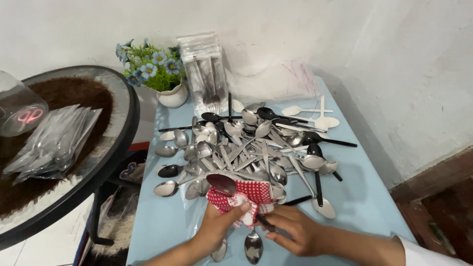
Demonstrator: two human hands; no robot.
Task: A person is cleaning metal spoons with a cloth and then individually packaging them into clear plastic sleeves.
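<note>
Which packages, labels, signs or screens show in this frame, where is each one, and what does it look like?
Clear plastic packets of cutlery: upright against the wall at the back of the blue table, beside the white flower pot; transparent, rectangular, dark utensils inside.
Pile of clear flat sleeves: lying fanned on the round glass table at left; transparent with a grey sheen.
Crumpled clear plastic bag: against the wall at the blue table's far end.
No signs or screens.

Light-blue table (364,197) carries a spoon heap (251,152).

Clear plastic packets of cutlery (207,74) upright against wall beside flowerpot; flat clear packets (54,143) stacked on round glass table, left.
</note>
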